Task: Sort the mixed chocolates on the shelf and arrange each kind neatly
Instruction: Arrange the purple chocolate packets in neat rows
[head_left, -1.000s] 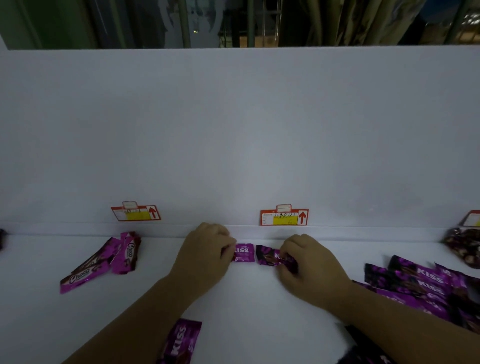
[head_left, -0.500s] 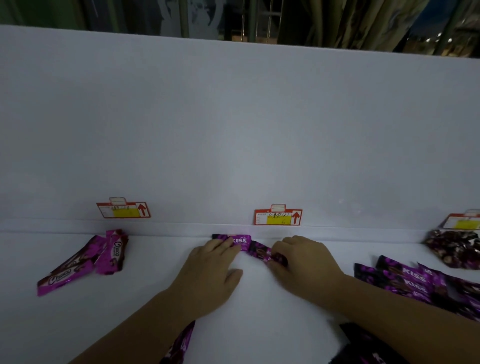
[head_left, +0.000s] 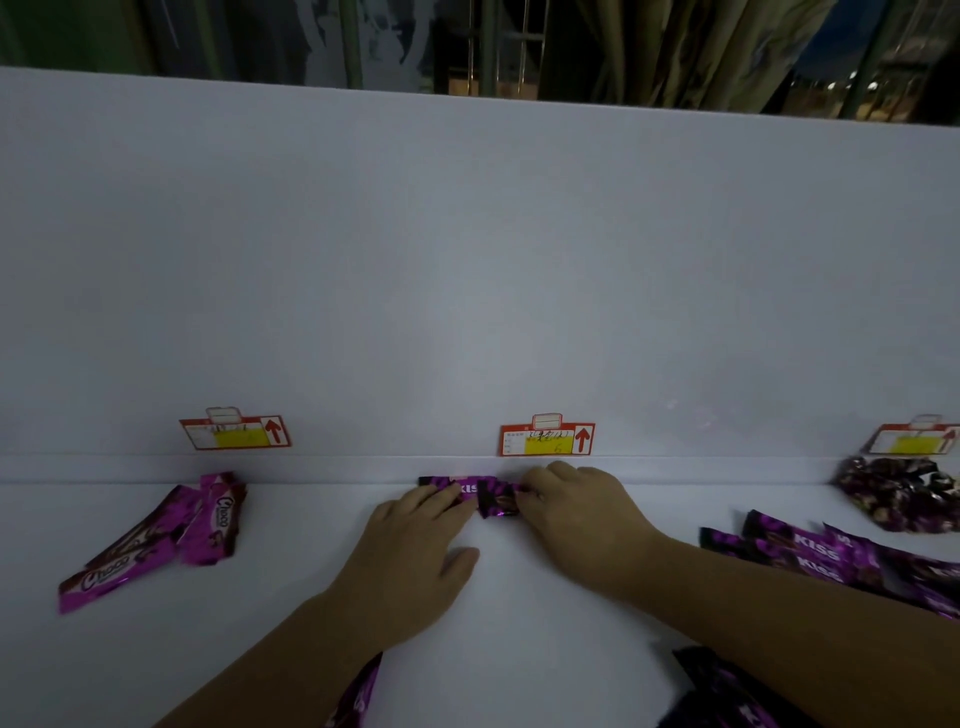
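Two purple KISS bars lie end to end against the shelf's back ledge. My left hand (head_left: 415, 551) lies flat with straight fingers pressing on the left KISS bar (head_left: 457, 486). My right hand (head_left: 576, 512) has curled fingers on the right KISS bar (head_left: 497, 505), which overlaps the first. A loose heap of KISS bars (head_left: 821, 558) lies at the right. Pink Choco bars (head_left: 171, 535) lie at the left. A pile of dark foil-wrapped chocolates (head_left: 898, 493) sits at the far right.
Red and yellow price tags (head_left: 546, 439) hang on the white back panel, another price tag (head_left: 235, 432) further left. More purple wrappers (head_left: 358, 696) lie under my left forearm and dark wrappers (head_left: 727, 696) at the bottom right, near the shelf's front.
Both hands pushed the two KISS bars back to the ledge and closer together. My left fingers straightened onto the left bar. The view shifted slightly.
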